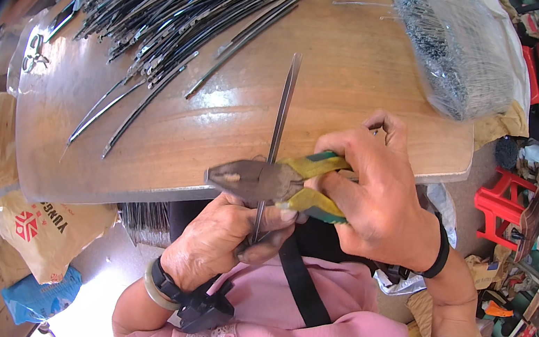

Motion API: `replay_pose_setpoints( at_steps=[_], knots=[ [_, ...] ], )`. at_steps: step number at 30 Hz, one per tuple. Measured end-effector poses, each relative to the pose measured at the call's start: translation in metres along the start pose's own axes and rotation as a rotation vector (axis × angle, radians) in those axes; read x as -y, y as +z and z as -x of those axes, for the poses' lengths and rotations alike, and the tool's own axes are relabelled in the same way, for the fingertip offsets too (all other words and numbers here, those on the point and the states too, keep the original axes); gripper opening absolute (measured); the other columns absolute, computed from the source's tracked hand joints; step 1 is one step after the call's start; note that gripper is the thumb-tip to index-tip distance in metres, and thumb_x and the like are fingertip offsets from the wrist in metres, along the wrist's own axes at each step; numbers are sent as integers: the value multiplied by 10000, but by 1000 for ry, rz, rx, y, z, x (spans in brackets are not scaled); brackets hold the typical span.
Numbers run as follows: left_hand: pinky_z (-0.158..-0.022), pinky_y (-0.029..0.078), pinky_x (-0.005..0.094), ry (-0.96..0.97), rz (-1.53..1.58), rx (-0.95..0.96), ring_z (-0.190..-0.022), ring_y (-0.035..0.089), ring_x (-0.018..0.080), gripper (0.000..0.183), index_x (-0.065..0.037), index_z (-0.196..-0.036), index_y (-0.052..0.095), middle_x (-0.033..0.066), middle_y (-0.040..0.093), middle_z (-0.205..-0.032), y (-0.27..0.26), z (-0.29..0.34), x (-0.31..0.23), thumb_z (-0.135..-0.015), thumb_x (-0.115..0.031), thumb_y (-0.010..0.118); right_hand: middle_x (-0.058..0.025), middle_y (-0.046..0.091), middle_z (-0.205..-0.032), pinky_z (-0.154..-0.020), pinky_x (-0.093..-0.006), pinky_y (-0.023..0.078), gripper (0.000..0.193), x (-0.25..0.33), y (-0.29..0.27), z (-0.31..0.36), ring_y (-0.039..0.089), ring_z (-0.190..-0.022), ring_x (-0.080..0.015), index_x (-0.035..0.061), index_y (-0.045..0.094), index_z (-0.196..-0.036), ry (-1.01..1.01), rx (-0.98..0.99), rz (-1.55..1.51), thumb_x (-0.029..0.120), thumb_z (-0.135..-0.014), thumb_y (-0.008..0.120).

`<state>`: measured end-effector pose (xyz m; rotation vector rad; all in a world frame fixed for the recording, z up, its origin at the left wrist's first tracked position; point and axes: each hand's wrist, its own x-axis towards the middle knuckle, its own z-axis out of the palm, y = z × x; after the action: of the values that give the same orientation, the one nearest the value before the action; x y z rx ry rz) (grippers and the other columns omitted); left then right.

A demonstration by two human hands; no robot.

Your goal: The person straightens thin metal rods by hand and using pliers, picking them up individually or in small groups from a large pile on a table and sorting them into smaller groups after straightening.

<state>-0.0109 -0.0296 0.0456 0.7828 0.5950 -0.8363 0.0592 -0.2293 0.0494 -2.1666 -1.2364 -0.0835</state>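
My left hand (213, 234) is closed near the table's front edge, pinching the lower end of a thin dark strip (285, 107). The strip stands nearly upright in the picture, with its narrow tip reaching over the tabletop. In my right hand (381, 200) is a pair of combination pliers (274, 182) with yellow and green handles. Their dark jaws point left and lie across the strip just above my left fingers. The jaws look closed; whether they grip the strip or only pass over it I cannot tell.
A large heap of similar dark strips (174, 12) covers the wooden table's (361, 77) far left, a few lying loose beside it. At the far right lies a plastic bag of thin wires (456, 57). A red stool (503, 205) stands right of the table; a tan bag (51, 233) sits below left.
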Motion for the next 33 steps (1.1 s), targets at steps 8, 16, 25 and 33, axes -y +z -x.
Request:
replay_pose_setpoints(
  at_steps=[8,16,25,33],
  knots=[
    [-424,244,212,274,47,-72,-470,341,42,132,29,-984,646,-9,514,-646,-1,2,19,-911,-80,626,-124,573,-964,-774,-421,431,162,3,-20,20,578,-836,-295,39,650,-815,178,-198,58,79,-684,737],
    [-495,322,186,569,-210,-195,-552,430,50,161,65,-1046,616,48,589,-742,11,10,33,-912,-21,592,-175,601,-1098,-787,-366,492,352,23,-25,60,607,-916,-332,-51,689,-929,452,107,-338,48,-610,799],
    [-580,390,183,622,-241,-252,-649,472,38,127,35,-1030,650,-15,566,-730,6,9,37,-911,9,613,-169,567,-1052,-712,-369,517,329,20,-12,53,610,-882,-328,-48,617,-944,309,277,-261,62,-666,753],
    [-483,358,201,729,-179,-433,-535,483,80,133,55,-1005,619,54,583,-692,-12,40,11,-891,-12,608,-193,551,-1015,-674,-377,525,328,27,4,-5,605,-815,-341,-64,586,-928,191,355,-314,124,-710,744]
  ],
)
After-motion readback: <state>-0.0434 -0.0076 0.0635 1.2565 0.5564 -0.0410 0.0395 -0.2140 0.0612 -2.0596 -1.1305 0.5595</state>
